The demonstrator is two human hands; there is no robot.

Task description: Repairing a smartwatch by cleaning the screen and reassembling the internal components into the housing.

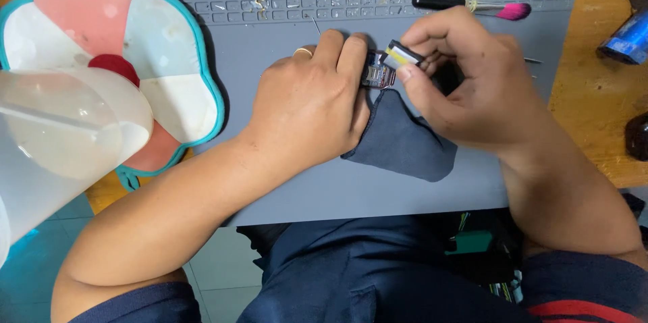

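Two bare hands are meeting over the middle of a grey work mat point(283, 181), seen from above. The left hand point(310, 103) is curling knuckles-up, its fingers closing round a small dark device point(376, 73) with a clear, shiny lower part, pinning it just above a folded piece of dark blue cloth point(401, 141) that is lying on the mat. A thin ring is showing on one finger of that hand. The right hand point(466, 83) is bending in from the other side, thumb and forefinger pinching a small black part with a yellow strip point(403, 56) and holding it right against the top of the device (whether the two are actually touching is hard to tell). The remaining right fingers are folding loosely inward. Along the mat's far edge a black-handled brush with pink bristles point(472, 6) is lying near shallow compartments holding tiny screws and metal bits. To the left, a flower-shaped tray with a teal rim point(202, 60) is sitting partly under a blurred translucent plastic container point(61, 134).
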